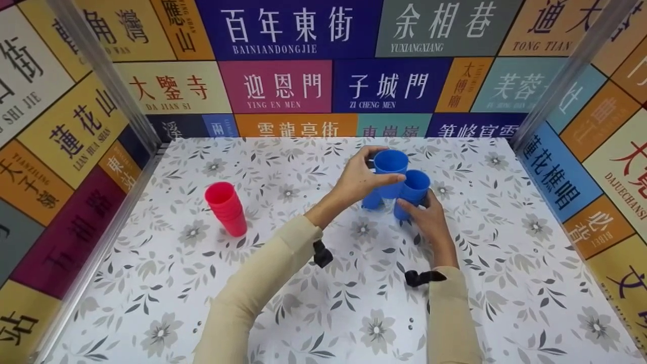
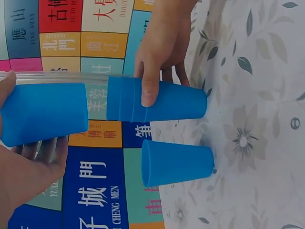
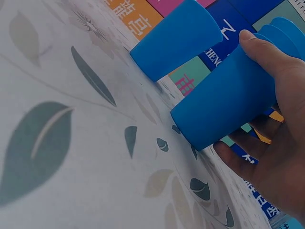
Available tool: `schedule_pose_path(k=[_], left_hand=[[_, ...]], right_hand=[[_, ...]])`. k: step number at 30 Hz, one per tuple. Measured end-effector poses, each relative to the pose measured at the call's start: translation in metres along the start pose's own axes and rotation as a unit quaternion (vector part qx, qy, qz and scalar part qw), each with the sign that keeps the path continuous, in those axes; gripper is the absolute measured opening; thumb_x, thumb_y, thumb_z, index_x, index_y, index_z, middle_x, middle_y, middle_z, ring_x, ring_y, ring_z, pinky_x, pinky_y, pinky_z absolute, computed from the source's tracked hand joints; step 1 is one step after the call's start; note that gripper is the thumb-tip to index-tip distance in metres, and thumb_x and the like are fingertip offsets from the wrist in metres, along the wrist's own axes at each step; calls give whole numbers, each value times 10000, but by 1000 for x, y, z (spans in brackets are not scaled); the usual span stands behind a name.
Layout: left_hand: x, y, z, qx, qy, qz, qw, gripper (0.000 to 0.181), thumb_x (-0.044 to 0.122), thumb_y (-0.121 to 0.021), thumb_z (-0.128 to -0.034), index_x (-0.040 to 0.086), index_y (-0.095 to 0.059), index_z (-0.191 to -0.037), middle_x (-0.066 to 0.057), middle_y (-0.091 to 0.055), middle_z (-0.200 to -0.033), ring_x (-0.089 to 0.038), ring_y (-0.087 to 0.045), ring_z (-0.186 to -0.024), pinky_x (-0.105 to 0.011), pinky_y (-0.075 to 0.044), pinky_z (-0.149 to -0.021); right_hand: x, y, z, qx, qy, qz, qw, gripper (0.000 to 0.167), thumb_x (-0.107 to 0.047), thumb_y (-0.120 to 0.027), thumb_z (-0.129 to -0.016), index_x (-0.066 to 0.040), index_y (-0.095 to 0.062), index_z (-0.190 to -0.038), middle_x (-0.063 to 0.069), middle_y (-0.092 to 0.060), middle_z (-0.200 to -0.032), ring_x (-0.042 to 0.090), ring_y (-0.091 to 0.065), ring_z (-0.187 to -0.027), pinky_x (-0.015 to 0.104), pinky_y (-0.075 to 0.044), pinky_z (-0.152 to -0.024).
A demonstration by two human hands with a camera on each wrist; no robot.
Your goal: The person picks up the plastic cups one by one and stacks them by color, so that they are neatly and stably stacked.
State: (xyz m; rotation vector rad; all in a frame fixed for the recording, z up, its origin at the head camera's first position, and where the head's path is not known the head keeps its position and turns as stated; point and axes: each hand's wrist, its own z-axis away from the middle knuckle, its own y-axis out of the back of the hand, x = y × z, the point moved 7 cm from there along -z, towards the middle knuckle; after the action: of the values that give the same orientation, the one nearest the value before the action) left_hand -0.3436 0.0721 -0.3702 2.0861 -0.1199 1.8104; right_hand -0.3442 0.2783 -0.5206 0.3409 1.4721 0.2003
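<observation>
My left hand grips a single blue cup and holds it up off the table, mouth upward. Lower and to the right, my right hand is wrapped around a stack of nested blue cups, with several rims showing at its top. Another blue cup stands alone on the table beside the stack; in the head view it is partly hidden behind the left hand and the raised cup. Its mouth faces up, and neither hand touches it.
A stack of nested red cups stands upright at the left of the table, which has a floral cover. Panels with street-name lettering rise behind the table and along both sides. A black wrist strap is on each arm.
</observation>
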Motion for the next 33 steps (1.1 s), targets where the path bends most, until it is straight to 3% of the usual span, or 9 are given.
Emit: schedule_pose_path(k=[10,21,26,33], left_hand=[[23,-9,-11,502,-176,-223,9983,782,335,-890,-751,135,-510,-1404,-43,-608,-1354,-162,-597,-1219,-299,-521,-1025],[40,-30,-27,359,-129,-403,9985,760,339,-874,-771,167,-483,-1400,-24,-585,-1375,-144,-589,-1241,-275,-523,-1027],[38,-37,-34,456,-52,-500,9977,754,354,-874,-769,184,-495,-1399,-11,-580,-1380,-144,-588,-1246,-299,-518,-1043],[22,-45,-38,383,-110,-560,9976,765,363,-873,-768,195,-506,-1418,-9,-562,-1410,-145,-567,-1281,-307,-502,-1063]], right_hand=[[-1,-2,-2,-147,-129,-57,9998,998,-549,-750,-838,-213,-209,-1607,160,-369,-1601,343,-334,-1499,524,-234,-1249],[-2,0,-1,-67,138,95,9998,935,-542,-737,-854,-185,-272,-1582,173,-426,-1562,360,-387,-1463,548,-258,-1232],[-3,1,-2,-1,317,132,9994,876,-503,-740,-868,-153,-321,-1554,186,-458,-1532,372,-419,-1434,544,-283,-1220],[-4,0,-1,-54,360,109,9993,874,-500,-735,-874,-138,-318,-1552,197,-453,-1533,378,-413,-1439,543,-288,-1217]])
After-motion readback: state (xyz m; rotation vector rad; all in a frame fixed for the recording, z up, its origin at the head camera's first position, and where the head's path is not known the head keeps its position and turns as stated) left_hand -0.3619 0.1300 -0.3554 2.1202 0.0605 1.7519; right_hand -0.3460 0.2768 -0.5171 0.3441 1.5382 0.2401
